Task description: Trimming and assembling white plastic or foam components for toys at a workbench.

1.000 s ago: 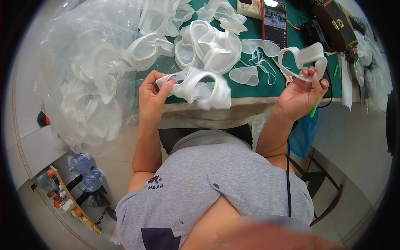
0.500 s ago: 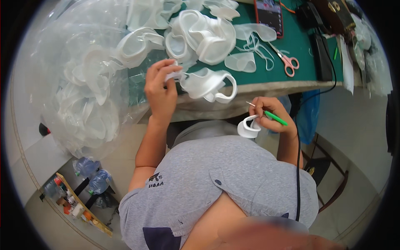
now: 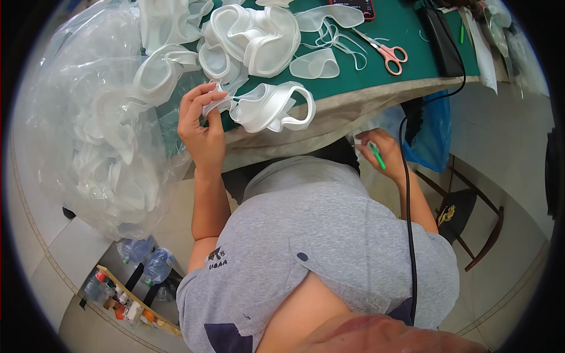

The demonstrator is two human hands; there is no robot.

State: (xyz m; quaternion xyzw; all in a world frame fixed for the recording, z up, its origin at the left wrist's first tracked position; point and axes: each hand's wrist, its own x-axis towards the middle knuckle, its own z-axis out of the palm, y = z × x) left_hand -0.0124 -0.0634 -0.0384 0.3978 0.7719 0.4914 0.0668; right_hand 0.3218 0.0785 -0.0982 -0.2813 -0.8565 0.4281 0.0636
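Observation:
My left hand pinches the narrow end of a white, flexible moulded piece at the table's front edge. Its other end forms an open loop, pointing right. Below the edge, to the right, my right hand is closed round a slim green-handled tool. The tool's tip is hard to make out against the pale background. Further back lies a pile of similar translucent white pieces, with a flat cut piece and thin trimmed strips beside it.
Pink-handled scissors lie on the green tabletop, near a black box and a phone. A big clear bag of white pieces fills the left. Beneath the table's right side hangs a blue bag; a black cable crosses the view.
My right hand has moved lower under the table edge with the tool turned downward; the small white curled piece beside it is no longer visible. The left hand still holds its piece. The view has shifted.

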